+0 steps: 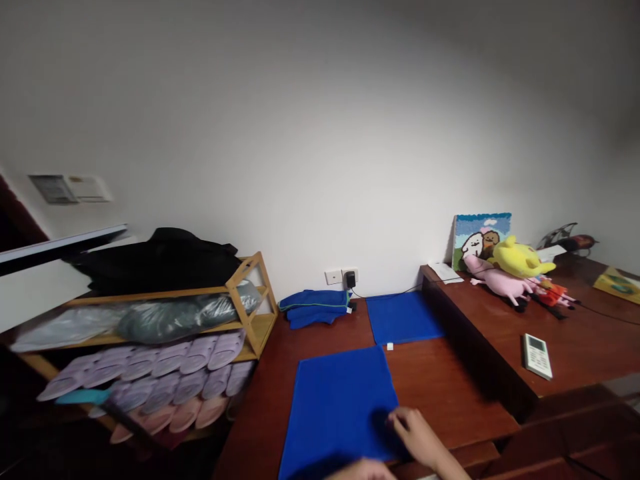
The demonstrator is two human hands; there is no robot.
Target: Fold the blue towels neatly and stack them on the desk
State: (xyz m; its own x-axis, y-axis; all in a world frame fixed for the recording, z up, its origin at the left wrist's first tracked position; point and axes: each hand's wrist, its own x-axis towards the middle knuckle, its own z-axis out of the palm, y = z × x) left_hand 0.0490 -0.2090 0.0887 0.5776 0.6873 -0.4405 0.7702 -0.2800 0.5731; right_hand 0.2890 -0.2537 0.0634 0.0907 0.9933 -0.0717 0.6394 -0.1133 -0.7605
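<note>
A blue cloth [340, 403] lies spread flat on the reddish-brown wooden table, its near end running out of view. Over the cloth's right edge is my right hand [416, 435], fingers curled inward and pressed together; whether anything is between them is hidden. The back of my left hand [364, 469] shows at the bottom edge, over the near part of the cloth, with its fingers out of sight. Behind, a second blue cloth [404, 317] with a white tag lies flat against the wall. Left of it rests a folded pile of blue cloths [315, 307].
A higher wooden surface [590, 333] on the right holds a white remote control [537, 356], plush toys [520, 259] and a picture [481, 233]. A black charger [351, 279] with a cable is plugged into the wall. Left stands a wooden shoe rack [260, 330] with several slippers [165, 360].
</note>
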